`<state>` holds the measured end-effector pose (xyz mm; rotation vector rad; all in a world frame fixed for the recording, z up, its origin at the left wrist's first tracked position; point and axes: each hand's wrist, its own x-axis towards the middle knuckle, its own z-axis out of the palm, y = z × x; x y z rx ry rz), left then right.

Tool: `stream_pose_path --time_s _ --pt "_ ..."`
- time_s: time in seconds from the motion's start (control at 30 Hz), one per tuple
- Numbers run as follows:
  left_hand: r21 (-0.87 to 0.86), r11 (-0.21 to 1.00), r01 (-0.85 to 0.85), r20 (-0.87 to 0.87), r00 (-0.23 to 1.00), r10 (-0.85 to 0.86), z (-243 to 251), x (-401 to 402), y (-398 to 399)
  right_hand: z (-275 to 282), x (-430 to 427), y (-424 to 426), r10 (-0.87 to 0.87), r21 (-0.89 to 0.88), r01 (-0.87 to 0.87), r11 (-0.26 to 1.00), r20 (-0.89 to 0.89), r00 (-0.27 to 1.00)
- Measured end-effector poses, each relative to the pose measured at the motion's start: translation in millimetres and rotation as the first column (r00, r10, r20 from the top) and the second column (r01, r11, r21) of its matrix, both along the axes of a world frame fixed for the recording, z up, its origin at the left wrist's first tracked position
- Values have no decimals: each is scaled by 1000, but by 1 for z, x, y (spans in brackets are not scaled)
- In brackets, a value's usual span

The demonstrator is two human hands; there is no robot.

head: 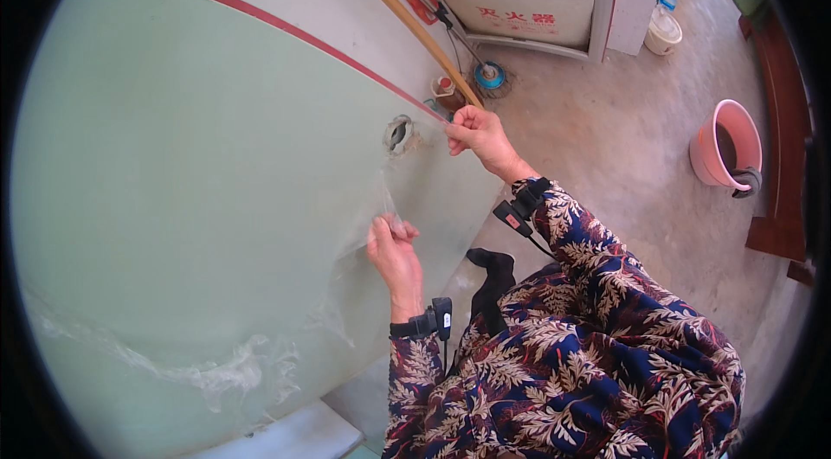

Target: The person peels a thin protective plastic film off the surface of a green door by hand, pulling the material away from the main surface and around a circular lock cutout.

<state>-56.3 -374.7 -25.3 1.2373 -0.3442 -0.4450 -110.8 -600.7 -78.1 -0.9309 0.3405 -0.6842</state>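
A thin clear plastic film point(227, 368) lies wrinkled across the pale green panel point(195, 154). My left hand point(395, 251) pinches a gathered part of this film above the panel, near its right side. My right hand point(476, 138) is closed, thumb against fingers, at the far end of the red strip point(311, 40) along the panel's edge; it appears to pinch the film's edge there, though the film is hard to see. Between the hands and slightly left is a rough-edged hole point(398, 133) in the panel.
Beyond the red strip stand a wooden pole point(409, 24), a bottle of brown liquid point(448, 93) and a metal-framed cabinet point(526, 11). A blue round-based tool point(489, 75) rests on the floor. At right are a pink bucket point(704, 151) with a dark cloth, a white tub point(662, 34) and brown wooden furniture point(779, 134).
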Motion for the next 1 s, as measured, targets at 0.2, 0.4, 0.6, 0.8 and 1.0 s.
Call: stream_pose_path --time_s 0.2,0.4,0.6,0.8,1.0 --pt "-14 1000 -11 -40 999 10 -4 2 1 -9 -9 -7 58 -70 -59 996 -18 998" --pt "-28 1000 -7 -44 999 6 -2 0 -1 -3 -7 -9 -290 18 295 955 -137 947" --pt "-13 1000 -16 -47 999 15 1 0 1 55 17 21 -426 -588 435 682 164 890" --pt "-24 1000 -6 -45 999 5 -1 1 -1 63 28 21 -491 -789 437 433 200 848" --pt "50 985 -164 15 986 163 -12 0 0 52 38 14 -567 -882 468 -51 411 714"
